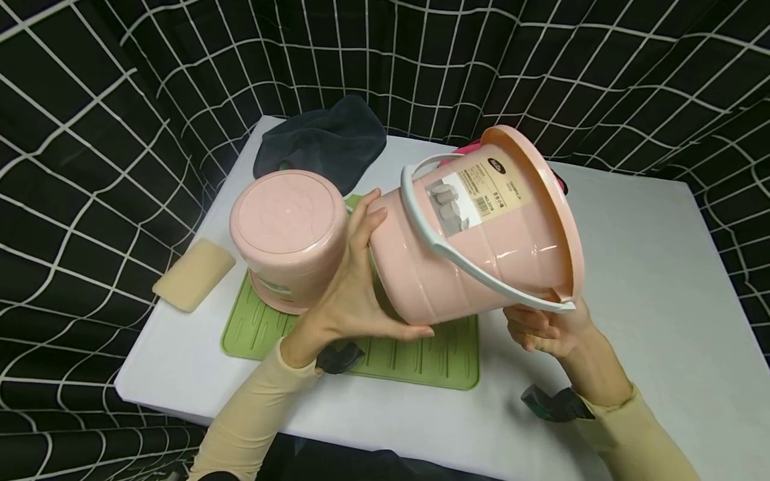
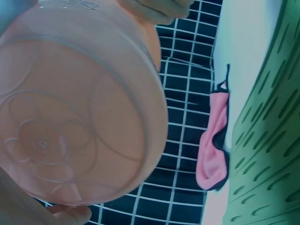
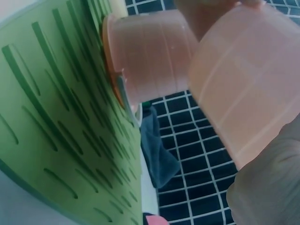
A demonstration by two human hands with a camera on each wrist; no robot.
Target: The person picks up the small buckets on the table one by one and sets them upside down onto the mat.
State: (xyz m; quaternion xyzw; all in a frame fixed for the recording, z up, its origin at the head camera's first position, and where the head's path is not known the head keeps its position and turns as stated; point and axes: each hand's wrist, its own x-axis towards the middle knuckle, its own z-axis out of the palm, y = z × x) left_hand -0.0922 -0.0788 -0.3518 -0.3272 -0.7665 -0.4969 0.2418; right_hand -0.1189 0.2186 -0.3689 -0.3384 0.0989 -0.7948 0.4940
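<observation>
A pink bucket (image 1: 469,260) with a pale blue-grey handle and a paper label is held tilted above the table, its mouth toward the right. My left hand (image 1: 355,287) grips it around the base, fingers over the top and thumb below; the moulded base (image 2: 70,122) fills much of the left wrist view. At the rim end, my right hand (image 1: 550,327) holds the bucket from below, with bent fingers showing under its side. Beside my left hand, a second pink bucket (image 1: 289,214) stands upside down on a ribbed green mat (image 1: 415,357).
A beige sponge-like block (image 1: 194,275) lies at the table's left edge. Behind the upturned bucket is a dark grey cloth (image 1: 325,143). A pink item with black edging (image 2: 213,154) lies beyond the mat, mostly hidden behind the held bucket in the head view. Black grid-patterned curtains surround the white table (image 1: 650,267).
</observation>
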